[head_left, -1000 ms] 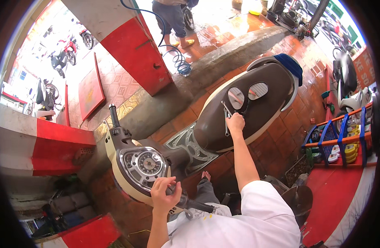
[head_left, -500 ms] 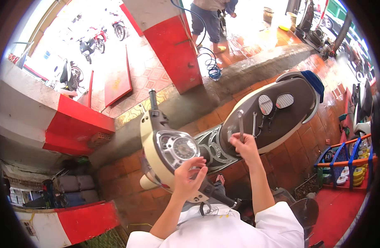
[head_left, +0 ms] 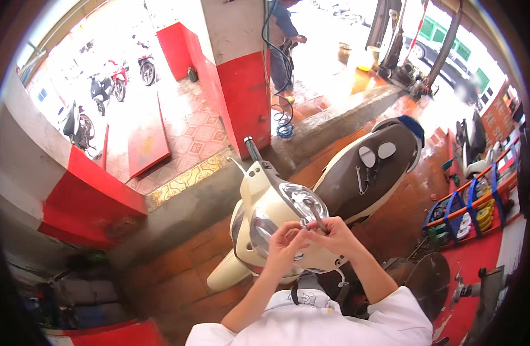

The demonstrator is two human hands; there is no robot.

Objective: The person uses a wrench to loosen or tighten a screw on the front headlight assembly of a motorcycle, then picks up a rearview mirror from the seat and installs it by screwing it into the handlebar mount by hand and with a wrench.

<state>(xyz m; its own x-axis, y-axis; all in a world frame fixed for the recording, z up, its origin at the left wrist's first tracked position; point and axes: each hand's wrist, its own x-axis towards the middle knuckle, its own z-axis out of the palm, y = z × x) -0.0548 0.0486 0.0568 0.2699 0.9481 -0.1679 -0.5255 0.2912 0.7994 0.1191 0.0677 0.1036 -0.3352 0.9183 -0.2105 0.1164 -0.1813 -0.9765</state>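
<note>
Both my hands are together over the front of a cream scooter [head_left: 262, 196], fingertips close to each other. My right hand [head_left: 338, 237] is closed round a wrench [head_left: 318, 218], its head pointing up and away from me. Between the fingers of my left hand [head_left: 282, 245] is a small shiny metal piece [head_left: 303, 223]; its exact kind is too small to make out. Behind the hands shows the clear instrument cover [head_left: 293, 193]. On the brown seat [head_left: 341, 184] lie two mirrors [head_left: 367, 157] and a second wrench [head_left: 360, 179].
A concrete ledge [head_left: 201, 193] and a red and white pillar [head_left: 244, 92] stand beyond the scooter. Coiled blue hose [head_left: 284, 124] hangs at the pillar. An orange and blue rack [head_left: 449, 210] with bottles is at right. Another person [head_left: 282, 57] stands past the ledge.
My right hand has brought the wrench left from over the seat. My left hand has moved right to meet it, its fingers now pinched. The view has shifted toward the scooter's front.
</note>
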